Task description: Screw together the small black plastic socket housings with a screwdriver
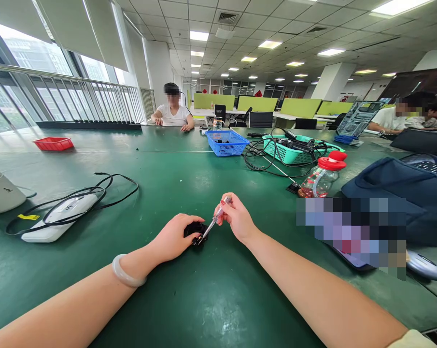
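On green table (pixel 189 299), left hand (pixel 173 237) pressed fingers down onto small black part (pixel 196 232); right hand (pixel 236 217) pinched screwdriver (pixel 214 221), tip touching part.

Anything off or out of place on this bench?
The red-capped bottle lies on its side beside the blue bag; no spill visible. Black cables trail out of the green basket onto the table. Left hand on the black part, right hand holding the screwdriver: nothing odd.

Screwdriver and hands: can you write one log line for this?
left hand: holds black part on table | right hand: holds screwdriver, tip at black part
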Demonstrator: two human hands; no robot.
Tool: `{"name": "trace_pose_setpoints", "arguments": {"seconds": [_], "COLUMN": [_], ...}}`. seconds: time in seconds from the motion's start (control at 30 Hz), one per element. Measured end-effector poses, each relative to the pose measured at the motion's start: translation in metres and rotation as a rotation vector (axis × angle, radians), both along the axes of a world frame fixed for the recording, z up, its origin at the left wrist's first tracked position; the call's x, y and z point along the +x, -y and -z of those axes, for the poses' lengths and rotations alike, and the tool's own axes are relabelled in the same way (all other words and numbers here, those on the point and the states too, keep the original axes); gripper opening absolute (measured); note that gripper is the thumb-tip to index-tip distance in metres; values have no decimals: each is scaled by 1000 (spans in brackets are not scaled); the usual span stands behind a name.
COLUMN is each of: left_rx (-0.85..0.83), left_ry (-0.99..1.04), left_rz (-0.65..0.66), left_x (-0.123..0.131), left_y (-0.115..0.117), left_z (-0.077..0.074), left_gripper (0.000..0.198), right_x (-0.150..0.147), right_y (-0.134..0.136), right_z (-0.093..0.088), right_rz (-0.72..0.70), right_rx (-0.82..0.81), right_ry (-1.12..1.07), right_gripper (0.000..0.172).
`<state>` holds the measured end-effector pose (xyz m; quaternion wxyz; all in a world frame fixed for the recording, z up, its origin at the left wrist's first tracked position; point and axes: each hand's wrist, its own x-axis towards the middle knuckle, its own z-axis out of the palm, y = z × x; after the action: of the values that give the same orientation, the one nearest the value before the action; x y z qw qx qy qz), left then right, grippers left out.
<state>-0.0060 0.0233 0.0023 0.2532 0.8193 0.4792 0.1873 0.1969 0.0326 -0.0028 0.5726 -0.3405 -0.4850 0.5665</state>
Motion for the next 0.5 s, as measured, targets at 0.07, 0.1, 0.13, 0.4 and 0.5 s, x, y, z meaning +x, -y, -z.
{"name": "trace_pose_setpoints", "arguments": {"seconds": [0.07,0.1,0.13,0.4,0.5], "left_rx": [-4,-6,-7,4,2], "left_ry": [-2,-4,-6,-15,-17], "left_rz": [-5,-9,-11,-5,-11], "left_x": [0,1,1,0,0], "left_y": [0,0,0,0,1], "left_z": [-1,-1,-1,-1,-2], "left_gripper": [37,37,37,38,37], "right_x": [0,-1,-1,-1,-1], "right_y": [0,0,0,-1,-2], "right_z": [1,2,2,3,4], "right_rz": [-5,-9,-12,-39,-32], "right_rx": [7,10,13,36,38], "right_ry": [12,16,20,72,63], "right_gripper": [30,30,30,37,38]}}
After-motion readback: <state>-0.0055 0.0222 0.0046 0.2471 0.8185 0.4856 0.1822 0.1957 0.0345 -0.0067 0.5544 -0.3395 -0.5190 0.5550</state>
